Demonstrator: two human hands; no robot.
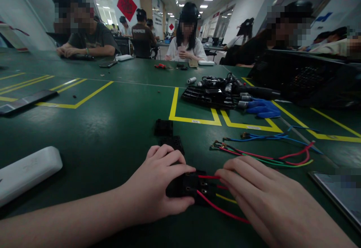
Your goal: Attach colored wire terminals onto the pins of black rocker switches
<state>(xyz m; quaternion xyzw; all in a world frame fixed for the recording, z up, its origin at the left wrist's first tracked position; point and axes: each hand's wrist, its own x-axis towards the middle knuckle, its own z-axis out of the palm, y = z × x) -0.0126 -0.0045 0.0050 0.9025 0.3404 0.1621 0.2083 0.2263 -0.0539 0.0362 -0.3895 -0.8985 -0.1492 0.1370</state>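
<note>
My left hand (160, 182) is wrapped round a black connector block (187, 188) lying on the green table (113, 135) near its front edge. Red and yellow wires (218, 206) run out of the block's right side. My right hand (262, 195) has its fingers pressed together at a red wire where it enters the block. Two more black connector blocks (164, 127) (173, 141) lie just beyond my left hand. A loose bundle of red, green and blue wires (267, 154) lies to the right, past my right hand.
A white oblong case (25, 173) lies at the left. A pile of black parts, metal plugs and a blue glove (262, 108) sits inside yellow floor-tape lines (194, 119). A tablet (338, 191) rests at the right. Several people sit along the far side.
</note>
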